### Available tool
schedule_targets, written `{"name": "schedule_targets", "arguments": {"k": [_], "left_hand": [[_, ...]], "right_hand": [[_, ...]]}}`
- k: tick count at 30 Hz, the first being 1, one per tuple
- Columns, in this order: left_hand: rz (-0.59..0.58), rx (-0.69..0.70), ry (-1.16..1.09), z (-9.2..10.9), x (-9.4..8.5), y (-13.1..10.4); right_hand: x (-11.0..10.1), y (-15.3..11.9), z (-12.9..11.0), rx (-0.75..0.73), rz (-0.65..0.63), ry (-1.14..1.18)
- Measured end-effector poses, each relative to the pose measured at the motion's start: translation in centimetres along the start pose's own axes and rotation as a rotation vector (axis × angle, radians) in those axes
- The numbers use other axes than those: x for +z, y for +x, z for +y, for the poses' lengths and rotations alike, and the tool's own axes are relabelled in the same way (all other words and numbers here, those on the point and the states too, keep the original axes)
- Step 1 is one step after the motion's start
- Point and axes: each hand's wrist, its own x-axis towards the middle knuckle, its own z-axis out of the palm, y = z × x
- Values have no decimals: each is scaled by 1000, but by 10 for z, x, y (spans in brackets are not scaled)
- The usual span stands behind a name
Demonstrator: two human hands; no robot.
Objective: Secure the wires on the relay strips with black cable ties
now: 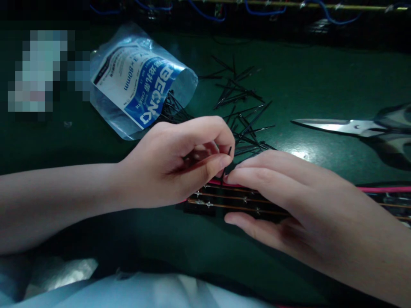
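Observation:
My left hand [186,162] pinches a thin black cable tie [230,150] between thumb and forefinger; the tie stands at a red wire. Below the fingers lies a dark strip assembly [231,201] with copper-coloured rods and small shiny joints, and the red wire [385,189] runs along its far edge. My right hand [298,192] rests over the assembly, its fingers on the far side and its thumb on the near side, gripping it. The right fingertips are close beside the tie and partly hide the red wire.
An open clear and blue bag [144,81] of black ties lies behind my left hand. Loose black ties [240,94] are scattered on the green table [321,77]. Scissors [356,127] lie at the right, blades pointing left. Blue wires [208,15] show along the back edge.

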Motion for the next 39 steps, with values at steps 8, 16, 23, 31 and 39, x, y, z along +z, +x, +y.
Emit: {"name": "schedule_targets", "arguments": {"k": [8, 16, 23, 31, 39], "left_hand": [[19, 35, 4, -5, 1, -2], [19, 111, -143, -6, 2, -3], [74, 161, -227, -5, 6, -4], [65, 89, -112, -2, 3, -3], [-129, -115, 143, 11, -22, -6]], "right_hand": [[-2, -1, 0, -3, -38, 2], [-1, 0, 0, 14, -22, 13], [-2, -2, 0, -1, -18, 54], [-3, 0, -1, -2, -13, 39], [-3, -1, -1, 16, -19, 21]]}}
